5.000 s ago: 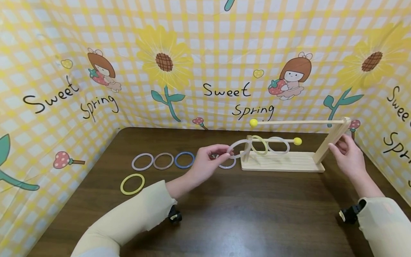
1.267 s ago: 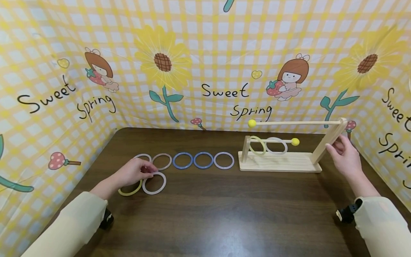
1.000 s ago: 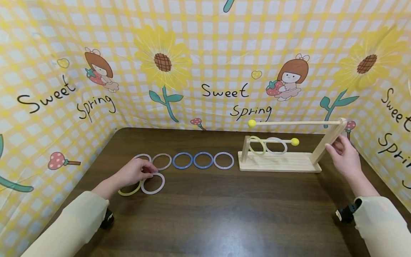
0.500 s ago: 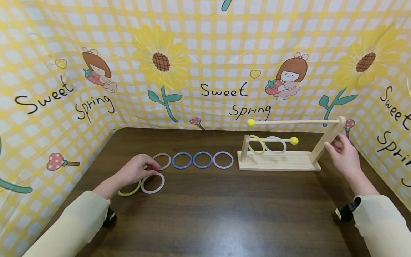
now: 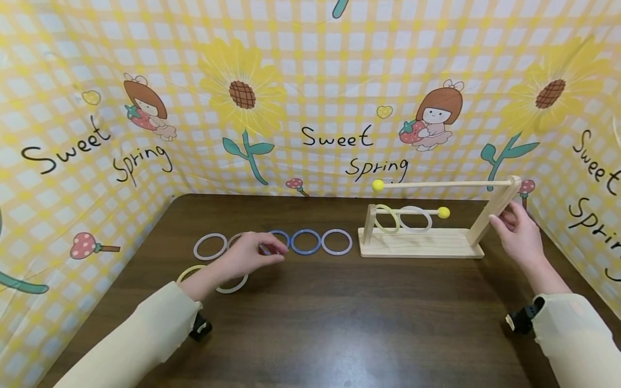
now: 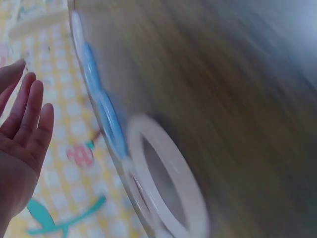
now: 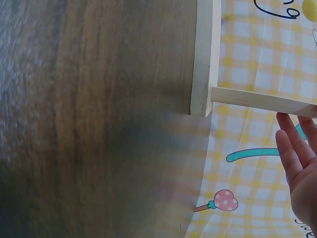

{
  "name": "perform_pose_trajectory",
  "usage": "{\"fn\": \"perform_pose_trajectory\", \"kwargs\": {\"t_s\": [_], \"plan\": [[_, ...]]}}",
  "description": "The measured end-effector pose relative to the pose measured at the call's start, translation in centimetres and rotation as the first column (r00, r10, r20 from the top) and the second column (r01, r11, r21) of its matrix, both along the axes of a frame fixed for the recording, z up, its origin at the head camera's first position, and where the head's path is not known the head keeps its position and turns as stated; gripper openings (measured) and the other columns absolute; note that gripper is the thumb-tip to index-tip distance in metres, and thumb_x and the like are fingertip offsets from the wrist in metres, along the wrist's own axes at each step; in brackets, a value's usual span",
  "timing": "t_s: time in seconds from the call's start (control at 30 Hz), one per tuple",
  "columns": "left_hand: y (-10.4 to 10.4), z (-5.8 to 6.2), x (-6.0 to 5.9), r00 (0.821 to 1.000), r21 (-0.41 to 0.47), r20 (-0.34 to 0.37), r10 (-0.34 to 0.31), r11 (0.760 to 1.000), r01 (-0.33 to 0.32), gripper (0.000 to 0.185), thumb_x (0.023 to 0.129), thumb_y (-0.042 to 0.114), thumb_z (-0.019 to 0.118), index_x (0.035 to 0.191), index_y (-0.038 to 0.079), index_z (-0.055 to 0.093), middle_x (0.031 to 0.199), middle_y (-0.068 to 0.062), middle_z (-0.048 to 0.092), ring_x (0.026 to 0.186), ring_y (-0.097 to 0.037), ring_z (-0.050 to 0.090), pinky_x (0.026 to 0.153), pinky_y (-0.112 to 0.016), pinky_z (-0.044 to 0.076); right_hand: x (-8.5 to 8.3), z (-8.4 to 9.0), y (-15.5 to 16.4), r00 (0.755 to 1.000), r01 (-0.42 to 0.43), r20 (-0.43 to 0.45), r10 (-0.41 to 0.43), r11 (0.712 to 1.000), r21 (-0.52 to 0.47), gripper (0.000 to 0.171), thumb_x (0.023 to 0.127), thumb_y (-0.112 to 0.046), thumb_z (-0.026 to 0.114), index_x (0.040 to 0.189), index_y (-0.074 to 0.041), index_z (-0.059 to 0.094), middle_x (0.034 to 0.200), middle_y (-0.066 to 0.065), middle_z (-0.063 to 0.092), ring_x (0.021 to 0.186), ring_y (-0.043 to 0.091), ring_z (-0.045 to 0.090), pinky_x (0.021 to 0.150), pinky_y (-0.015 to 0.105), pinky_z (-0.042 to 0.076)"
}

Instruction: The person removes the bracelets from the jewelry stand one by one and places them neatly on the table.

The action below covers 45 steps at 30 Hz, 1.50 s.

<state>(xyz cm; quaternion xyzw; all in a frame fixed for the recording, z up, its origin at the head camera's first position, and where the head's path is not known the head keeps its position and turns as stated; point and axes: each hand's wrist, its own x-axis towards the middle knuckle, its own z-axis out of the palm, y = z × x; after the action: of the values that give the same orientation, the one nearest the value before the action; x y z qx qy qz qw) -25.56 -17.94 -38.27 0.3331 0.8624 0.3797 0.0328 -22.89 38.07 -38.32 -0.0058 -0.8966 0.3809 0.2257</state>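
My left hand (image 5: 249,254) hovers over the row of rings with nothing in its grasp, thumb and fingers apart. Beneath it, a pinkish ring and a blue ring (image 5: 278,232) are partly covered. Just behind the hand lie a white ring (image 5: 233,291) and a yellow ring (image 5: 184,273), partly hidden by the wrist. In the left wrist view a pale ring (image 6: 176,161) lies near the table edge. My right hand (image 5: 523,237) holds the slanted post of a wooden ring stand (image 5: 422,248) between thumb and fingers. A yellow ring (image 5: 399,221) and a white ring (image 5: 430,221) hang on its lower peg.
A pale lavender ring (image 5: 195,247) is at the row's left end. Another blue ring (image 5: 305,254) and a lavender ring (image 5: 337,254) lie between the left hand and the stand. The stand's long upper rod (image 5: 446,185) ends in a yellow ball. A checkered cloth surrounds the table.
My left hand carried a white ring from beside the stand to the left, laid it next to the yellow ring, let go, and moved right. The right hand stayed at the post.
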Motion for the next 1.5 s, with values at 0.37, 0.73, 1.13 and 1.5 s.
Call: {"fn": "perform_pose_trajectory", "kwargs": {"t_s": [0.37, 0.73, 1.13, 1.5], "plan": [[7.3, 1.1, 0.3, 0.996, 0.194, 0.090, 0.013, 0.981, -0.031, 0.011, 0.087, 0.011, 0.074, 0.098, 0.007, 0.074, 0.088, 0.002, 0.070, 0.080, -0.014, 0.061, 0.072, -0.038, 0.052, 0.0, 0.1, 0.0, 1.000, 0.010, 0.017, -0.011, 1.000, 0.016, 0.054, 0.101, -0.022, 0.053, 0.144, 0.004, 0.035, 0.127, 0.038, 0.050, 0.108, 0.007, 0.056, 0.071, 0.001, 0.038], [14.2, 2.0, -0.1, 0.995, 0.287, 0.100, -0.023, 0.958, -0.007, 0.017, 0.089, 0.013, 0.073, 0.103, 0.004, 0.073, 0.090, 0.003, 0.070, 0.082, -0.010, 0.062, 0.073, -0.027, 0.053, 0.0, 0.0, 0.1, 0.999, 0.027, 0.027, -0.028, 0.999, 0.029, 0.053, 0.101, -0.024, 0.053, 0.143, 0.004, 0.036, 0.126, 0.037, 0.051, 0.103, -0.001, 0.054, 0.068, 0.000, 0.037], [20.3, 1.2, 0.2, 0.990, 0.372, 0.140, -0.033, 0.928, -0.021, 0.017, 0.087, 0.014, 0.075, 0.102, 0.006, 0.074, 0.090, 0.005, 0.071, 0.079, -0.004, 0.063, 0.063, -0.021, 0.049, 0.0, -0.1, 0.0, 1.000, 0.010, -0.016, -0.010, 1.000, 0.001, 0.051, 0.100, -0.021, 0.054, 0.141, 0.006, 0.038, 0.123, 0.039, 0.051, 0.087, -0.021, 0.043, 0.069, 0.000, 0.037], [25.2, -0.4, 0.3, 0.991, 0.425, 0.134, 0.005, 0.903, -0.062, 0.020, 0.087, 0.013, 0.075, 0.105, 0.005, 0.073, 0.099, 0.002, 0.072, 0.079, 0.002, 0.063, 0.065, -0.017, 0.050, 0.0, 0.0, 0.0, 1.000, 0.019, 0.009, -0.019, 1.000, 0.009, 0.053, 0.101, -0.023, 0.054, 0.144, 0.004, 0.037, 0.125, 0.038, 0.051, 0.092, -0.017, 0.046, 0.069, 0.000, 0.037]]}}
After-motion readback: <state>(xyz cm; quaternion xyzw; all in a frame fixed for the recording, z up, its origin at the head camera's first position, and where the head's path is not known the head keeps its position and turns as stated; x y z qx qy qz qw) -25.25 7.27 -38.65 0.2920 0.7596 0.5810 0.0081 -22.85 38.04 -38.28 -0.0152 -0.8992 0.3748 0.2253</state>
